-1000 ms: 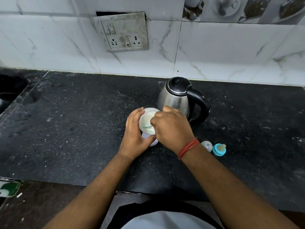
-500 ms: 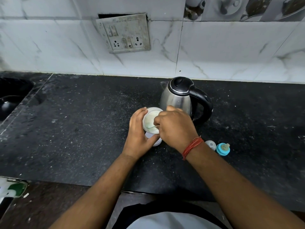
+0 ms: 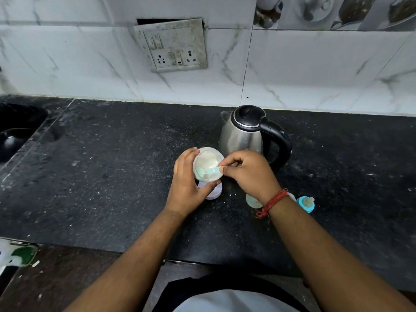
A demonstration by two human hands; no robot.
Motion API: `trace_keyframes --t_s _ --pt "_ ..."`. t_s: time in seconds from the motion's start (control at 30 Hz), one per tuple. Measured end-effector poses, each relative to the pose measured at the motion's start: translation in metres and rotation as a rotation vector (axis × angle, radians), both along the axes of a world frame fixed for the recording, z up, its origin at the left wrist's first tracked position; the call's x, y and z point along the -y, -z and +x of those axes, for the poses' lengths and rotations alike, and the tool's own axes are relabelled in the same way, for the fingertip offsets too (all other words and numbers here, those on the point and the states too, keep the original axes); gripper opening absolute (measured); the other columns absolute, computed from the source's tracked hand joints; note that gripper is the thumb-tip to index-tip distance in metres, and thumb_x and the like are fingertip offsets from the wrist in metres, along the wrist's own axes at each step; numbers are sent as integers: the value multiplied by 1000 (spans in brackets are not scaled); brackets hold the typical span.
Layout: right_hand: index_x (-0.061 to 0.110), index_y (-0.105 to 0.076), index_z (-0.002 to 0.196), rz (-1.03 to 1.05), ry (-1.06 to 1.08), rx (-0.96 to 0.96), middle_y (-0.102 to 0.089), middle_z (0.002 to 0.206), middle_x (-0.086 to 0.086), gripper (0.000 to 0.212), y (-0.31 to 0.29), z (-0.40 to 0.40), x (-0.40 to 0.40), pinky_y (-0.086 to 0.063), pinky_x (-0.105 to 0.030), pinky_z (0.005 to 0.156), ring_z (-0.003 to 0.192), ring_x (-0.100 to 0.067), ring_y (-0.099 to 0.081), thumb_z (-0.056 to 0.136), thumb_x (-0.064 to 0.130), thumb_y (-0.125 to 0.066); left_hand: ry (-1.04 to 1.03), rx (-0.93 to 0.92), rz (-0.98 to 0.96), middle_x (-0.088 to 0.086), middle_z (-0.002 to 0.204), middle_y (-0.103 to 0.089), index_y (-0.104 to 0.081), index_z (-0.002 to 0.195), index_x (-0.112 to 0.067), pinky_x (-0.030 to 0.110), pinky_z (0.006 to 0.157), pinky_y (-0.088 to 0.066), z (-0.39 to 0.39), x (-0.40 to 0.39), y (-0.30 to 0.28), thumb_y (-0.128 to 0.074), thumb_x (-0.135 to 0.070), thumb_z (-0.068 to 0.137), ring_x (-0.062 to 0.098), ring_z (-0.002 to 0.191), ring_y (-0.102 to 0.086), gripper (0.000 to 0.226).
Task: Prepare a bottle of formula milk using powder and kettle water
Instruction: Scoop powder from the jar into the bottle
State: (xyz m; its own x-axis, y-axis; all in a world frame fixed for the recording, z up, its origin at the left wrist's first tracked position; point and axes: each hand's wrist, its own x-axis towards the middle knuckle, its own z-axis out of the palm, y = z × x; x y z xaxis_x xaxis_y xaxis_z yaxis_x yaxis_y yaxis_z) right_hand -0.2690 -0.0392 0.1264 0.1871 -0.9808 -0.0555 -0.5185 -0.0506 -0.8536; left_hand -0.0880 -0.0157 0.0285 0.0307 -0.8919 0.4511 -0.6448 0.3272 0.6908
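Behind the powder tub [image 3: 208, 162], the kettle [image 3: 243, 137] stands close

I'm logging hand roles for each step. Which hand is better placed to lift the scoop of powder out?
The right hand: it already pinches the scoop handle inside the powder jar. The left hand is busy gripping the jar.

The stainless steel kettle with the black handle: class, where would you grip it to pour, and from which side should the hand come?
Grip the stainless steel kettle by its black loop handle, coming from the right. The handle arches out on the right side, the spout points away to the left, and the right hand is nearest, though it now pinches the pale green scoop.
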Motion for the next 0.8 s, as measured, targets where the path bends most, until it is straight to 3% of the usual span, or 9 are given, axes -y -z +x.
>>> trace_keyframes --t_s 0.17,0.27,0.47,0.53,0.6,0.67,0.73,0.8 --pt "17 -80 83 47 106 119 -63 58 18 10 5 0 -2 -41 -8 59 58 6 -57 84 8 -76 1 -10 8 7 151 -42 -40 146 -9 27 119 -30 -1 1 0 -79 -53 78 24 142 -40 89" --pt "16 -80 85 -13 130 92 -66 67 12 11 5 4 -5 -43 -8 61 62 6 -59 84 6 -74 -5 -19 17 7 151 -42 -39 146 -10 26 119 -29 -1 0 1 -79 -53 78 24 143 -39 90" --pt "16 -80 84 -15 164 128 -64 59 21 13 7 5 -6 -42 -6 59 61 8 -59 84 5 -73 -19 -39 21 5 150 -42 -39 146 -10 40 118 -35 0 0 3 -85 -44 77 23 142 -39 90" --pt "16 -80 84 -51 163 106 -66 64 17 13 9 4 -6 -43 -8 61 63 7 -59 83 5 -73 -22 -38 30 4 150 -42 -39 147 -10 40 118 -35 2 -1 3 -85 -43 77 22 143 -39 90" --pt "17 -78 83 -227 100 -46 -69 74 11 12 11 6 -8 -46 -16 67 69 0 -60 82 7 -72 -22 -25 22 5 151 -42 -39 147 -11 38 118 -34 3 -2 4 -82 -47 78 23 143 -39 89" --pt "18 -76 81 -481 -48 -378 -67 79 5 6 13 9 -10 -49 -29 66 79 -13 -61 82 14 -70 -20 -10 10 6 152 -42 -38 147 -12 35 119 -34 2 -3 4 -78 -50 79 24 143 -40 87" --pt "19 -71 72 -653 -139 -615 -63 73 5 5 10 15 -11 -43 -28 56 76 -21 -60 77 17 -72 -18 -9 5 6 152 -42 -37 147 -14 37 118 -35 1 -4 5 -76 -49 80 25 143 -40 85" --pt "20 -68 64 -696 -196 -695 -59 65 5 12 4 22 -13 -31 -25 50 68 -20 -57 66 16 -79 -15 -5 2 5 153 -41 -36 147 -15 43 117 -37 3 -5 6 -81 -40 79 25 142 -40 85"
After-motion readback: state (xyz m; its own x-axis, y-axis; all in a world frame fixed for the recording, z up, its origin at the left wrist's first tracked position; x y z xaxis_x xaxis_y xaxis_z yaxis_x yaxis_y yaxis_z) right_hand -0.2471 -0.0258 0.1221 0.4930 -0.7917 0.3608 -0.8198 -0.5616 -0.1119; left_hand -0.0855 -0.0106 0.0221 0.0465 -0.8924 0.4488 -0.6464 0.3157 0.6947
